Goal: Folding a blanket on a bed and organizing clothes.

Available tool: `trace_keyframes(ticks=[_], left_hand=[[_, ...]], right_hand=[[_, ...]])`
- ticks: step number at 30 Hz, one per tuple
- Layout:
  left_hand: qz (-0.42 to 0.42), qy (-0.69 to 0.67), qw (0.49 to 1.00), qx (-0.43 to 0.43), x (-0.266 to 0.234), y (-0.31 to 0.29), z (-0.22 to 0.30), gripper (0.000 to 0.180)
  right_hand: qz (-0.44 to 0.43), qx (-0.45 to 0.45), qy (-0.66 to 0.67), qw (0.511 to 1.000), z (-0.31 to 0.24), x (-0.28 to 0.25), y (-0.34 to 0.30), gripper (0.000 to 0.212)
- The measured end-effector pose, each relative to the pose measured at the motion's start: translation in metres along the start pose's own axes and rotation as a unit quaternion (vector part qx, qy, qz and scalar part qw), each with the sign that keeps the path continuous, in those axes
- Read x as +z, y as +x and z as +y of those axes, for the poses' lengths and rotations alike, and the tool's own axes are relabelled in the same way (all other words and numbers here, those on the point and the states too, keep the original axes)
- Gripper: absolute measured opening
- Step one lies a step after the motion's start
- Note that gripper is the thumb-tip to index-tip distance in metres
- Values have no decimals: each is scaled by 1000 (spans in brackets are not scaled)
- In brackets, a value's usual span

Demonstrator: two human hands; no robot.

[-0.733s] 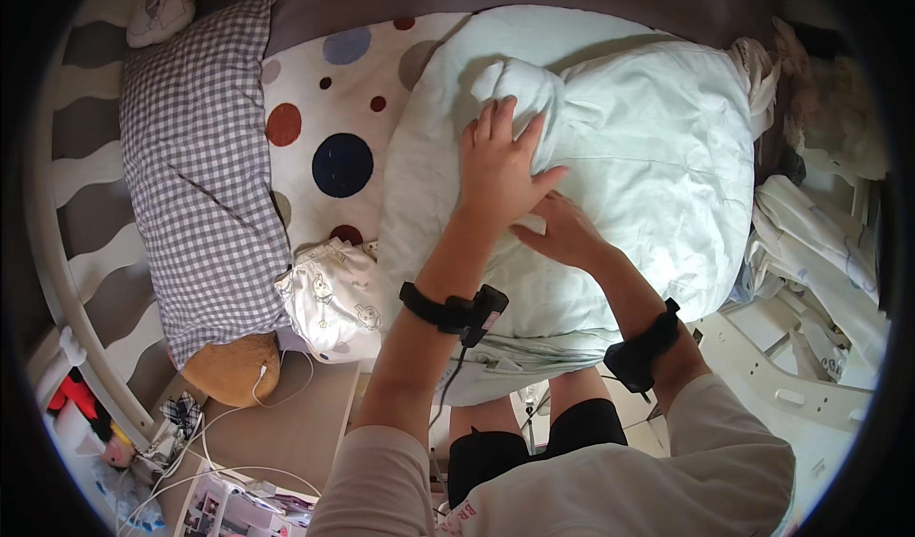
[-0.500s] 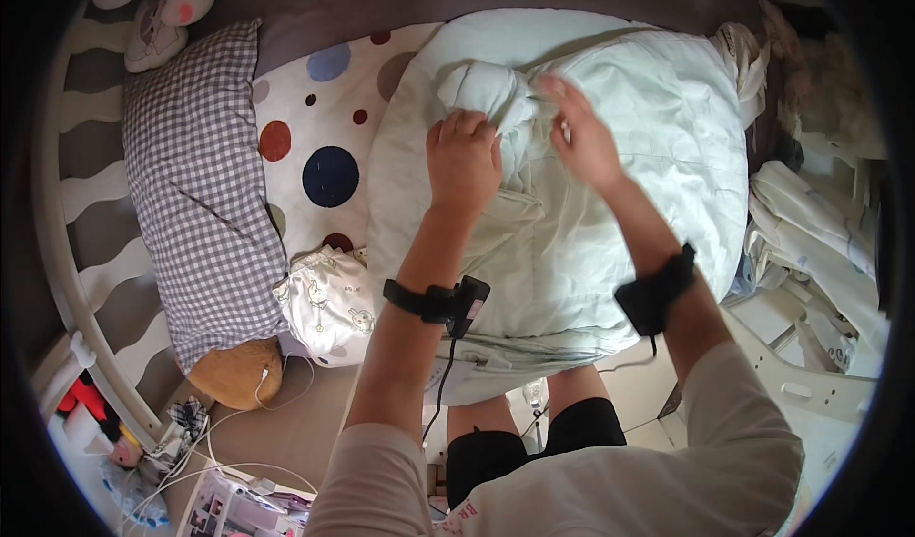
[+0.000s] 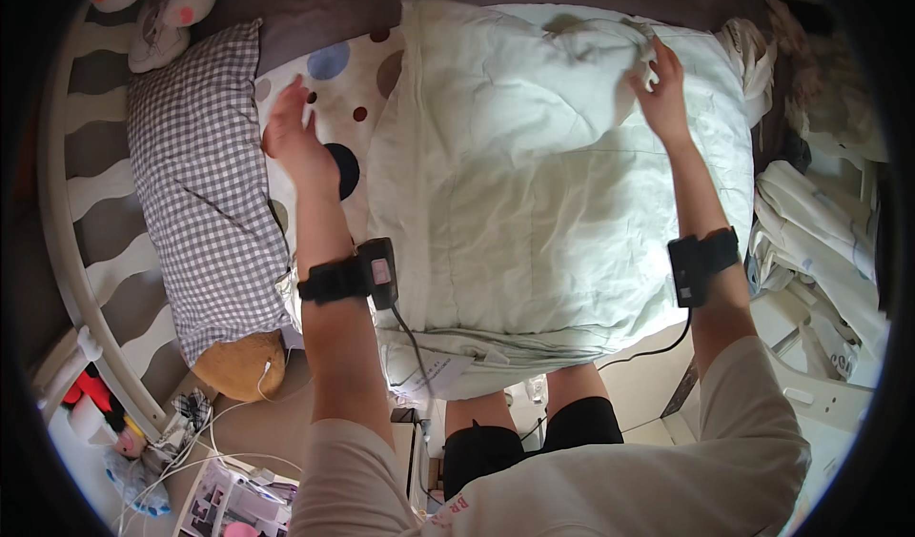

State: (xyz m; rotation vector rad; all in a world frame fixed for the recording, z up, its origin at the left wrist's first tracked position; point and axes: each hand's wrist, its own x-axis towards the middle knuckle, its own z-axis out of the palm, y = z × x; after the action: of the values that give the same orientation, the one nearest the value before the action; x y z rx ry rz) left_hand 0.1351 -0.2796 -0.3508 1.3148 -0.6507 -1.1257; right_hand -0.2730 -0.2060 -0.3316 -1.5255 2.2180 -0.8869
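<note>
A pale mint quilt (image 3: pixel 534 222) lies over the right part of the bed, its upper layer unfolded and slightly puffed near the far side. My left hand (image 3: pixel 303 137) is off the quilt, above the dotted sheet (image 3: pixel 329 62) beside the checked pillow (image 3: pixel 195 194). Its fingers are spread and nothing is in them. Over the quilt's far right part is my right hand (image 3: pixel 662 94), thumb and fingers apart, next to the upper layer's edge. Whether its fingertips touch the cloth I cannot tell. Black bands with small boxes and cables circle both forearms.
A white slatted rail (image 3: pixel 95 189) borders the left side. Near the pillow's lower end sits a brown rounded object (image 3: pixel 238 365) with a white cable across it. A box of small items (image 3: pixel 238 499) is at lower left; folded white cloths (image 3: pixel 810 222) are on the right.
The bunched quilt layer has been let go and now lies spread out. My left hand has moved left over the dotted sheet; my right hand has moved right and farther away.
</note>
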Motion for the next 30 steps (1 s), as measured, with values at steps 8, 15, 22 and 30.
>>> trace_keyframes(ticks=[8,15,22,30], left_hand=[[-218,492,843,-23,17,-48,-71,48],[-612,374,676,167,70,-225,-58,20],[-267,214,934,-102,39,-181,-78,20],[-324,167,919,-149,105,-189,-37,19]], right_hand=[[-179,20,255,950,-96,59,-73,51],[-155,-27,48,986,-75,67,-86,49],[-7,336,378,863,1,3,-137,44],[42,347,444,825,-46,-26,-165,50]])
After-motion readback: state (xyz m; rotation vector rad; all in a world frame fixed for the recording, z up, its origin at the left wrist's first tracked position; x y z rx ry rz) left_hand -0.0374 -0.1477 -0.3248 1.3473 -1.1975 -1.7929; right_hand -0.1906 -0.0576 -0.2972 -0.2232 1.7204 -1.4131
